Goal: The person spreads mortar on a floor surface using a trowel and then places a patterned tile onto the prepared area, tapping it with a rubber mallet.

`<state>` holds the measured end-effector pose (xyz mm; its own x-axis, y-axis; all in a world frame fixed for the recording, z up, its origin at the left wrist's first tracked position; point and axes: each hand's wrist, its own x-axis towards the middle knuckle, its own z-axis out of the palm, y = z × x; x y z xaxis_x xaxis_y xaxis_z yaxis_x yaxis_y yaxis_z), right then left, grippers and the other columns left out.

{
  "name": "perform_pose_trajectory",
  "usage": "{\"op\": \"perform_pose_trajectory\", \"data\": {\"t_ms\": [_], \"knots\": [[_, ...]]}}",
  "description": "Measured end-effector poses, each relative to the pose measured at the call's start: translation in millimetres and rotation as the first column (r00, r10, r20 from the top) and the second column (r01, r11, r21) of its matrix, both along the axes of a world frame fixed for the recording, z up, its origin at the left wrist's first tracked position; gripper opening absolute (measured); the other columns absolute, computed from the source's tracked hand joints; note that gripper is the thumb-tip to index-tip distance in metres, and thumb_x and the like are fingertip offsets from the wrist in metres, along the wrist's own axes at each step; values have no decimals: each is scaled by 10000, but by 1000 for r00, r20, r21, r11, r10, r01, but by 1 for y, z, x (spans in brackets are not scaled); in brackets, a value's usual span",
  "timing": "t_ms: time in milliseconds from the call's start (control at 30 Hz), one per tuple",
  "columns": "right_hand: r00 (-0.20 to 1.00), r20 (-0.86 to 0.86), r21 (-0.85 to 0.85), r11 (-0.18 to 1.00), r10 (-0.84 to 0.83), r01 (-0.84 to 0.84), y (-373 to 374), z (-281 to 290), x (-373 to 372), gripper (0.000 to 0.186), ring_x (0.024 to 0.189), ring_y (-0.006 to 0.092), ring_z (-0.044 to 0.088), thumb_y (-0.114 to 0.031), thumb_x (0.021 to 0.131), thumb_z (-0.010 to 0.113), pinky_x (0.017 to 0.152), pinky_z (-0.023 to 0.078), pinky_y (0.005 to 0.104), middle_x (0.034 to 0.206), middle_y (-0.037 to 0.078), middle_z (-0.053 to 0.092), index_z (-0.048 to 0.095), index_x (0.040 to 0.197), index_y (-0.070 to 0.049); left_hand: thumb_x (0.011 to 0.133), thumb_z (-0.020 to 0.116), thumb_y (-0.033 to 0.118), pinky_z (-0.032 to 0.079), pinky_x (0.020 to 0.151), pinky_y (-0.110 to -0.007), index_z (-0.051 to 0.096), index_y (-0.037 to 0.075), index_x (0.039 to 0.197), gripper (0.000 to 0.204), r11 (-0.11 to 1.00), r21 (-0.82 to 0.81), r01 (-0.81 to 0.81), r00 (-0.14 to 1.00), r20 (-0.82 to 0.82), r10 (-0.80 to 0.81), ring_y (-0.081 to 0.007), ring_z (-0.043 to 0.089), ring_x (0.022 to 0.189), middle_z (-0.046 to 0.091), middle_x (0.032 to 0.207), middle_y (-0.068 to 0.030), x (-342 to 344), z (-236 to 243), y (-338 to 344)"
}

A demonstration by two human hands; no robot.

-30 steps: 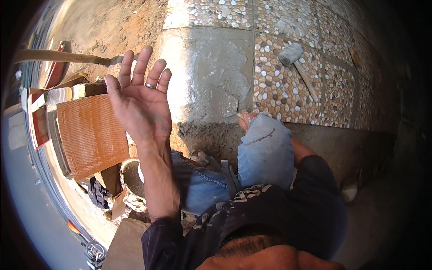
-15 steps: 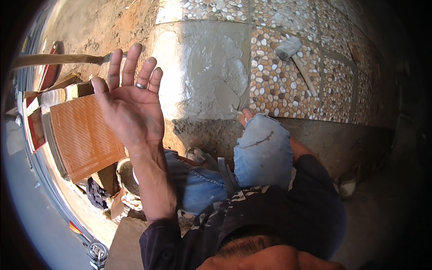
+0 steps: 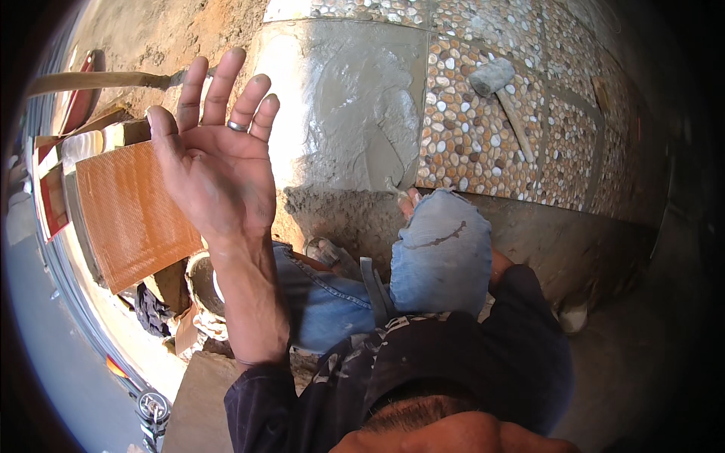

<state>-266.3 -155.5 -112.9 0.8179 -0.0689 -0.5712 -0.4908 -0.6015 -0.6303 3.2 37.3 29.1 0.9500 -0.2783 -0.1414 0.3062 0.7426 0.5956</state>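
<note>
My left hand (image 3: 215,170) is raised palm up, fingers spread and holding nothing, beside an orange textured tile (image 3: 124,215). My right hand (image 3: 407,204), mostly hidden behind my jeans-covered knee, grips a trowel (image 3: 384,162), its blade lying in the wet grey mortar (image 3: 343,90). To the right of the mortar, a rubber mallet with a pale wooden handle (image 3: 510,113) rests on pebble-patterned tiles (image 3: 461,136).
A wooden-handled tool (image 3: 106,81) lies across the dirt (image 3: 166,26) at upper left. A bucket (image 3: 202,281), a dark cloth (image 3: 151,309) and wooden pieces sit beside the orange tile. A motorbike wheel (image 3: 153,408) shows at lower left.
My left hand has moved up and slightly left, staying open. The trowel and my right hand have shifted only slightly in the picture, along with the surroundings.
</note>
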Motion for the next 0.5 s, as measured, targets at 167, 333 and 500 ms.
{"op": "perform_pose_trajectory", "data": {"t_ms": [167,333,500], "knots": [[995,-39,-87,993,-88,84,-20,-63,51,428,1089,327,566,-303,960,438,929,448,433,1234,209,551,499,1281,-26,1015,313,404,510,900,-413,383,-53,1330,560,997,-13,76,994,85,-74,-301,590,1032,509,1275,-246,0,-3,2],[995,-102,-15,1000,-23,22,-24,-31,42,420,1103,317,559,-300,961,441,939,444,424,1254,200,540,504,1283,-38,1018,284,413,499,898,-424,379,-58,1335,576,991,-82,106,988,121,-95,-308,591,1028,504,1284,-258,0,-6,7],[991,-86,49,994,102,-99,-8,20,13,412,1117,306,553,-297,962,444,950,441,416,1274,191,530,509,1285,-49,1018,276,414,496,898,-424,371,-61,1343,583,989,-92,120,987,120,-108,-312,595,1017,501,1284,-267,0,-7,6]]}}
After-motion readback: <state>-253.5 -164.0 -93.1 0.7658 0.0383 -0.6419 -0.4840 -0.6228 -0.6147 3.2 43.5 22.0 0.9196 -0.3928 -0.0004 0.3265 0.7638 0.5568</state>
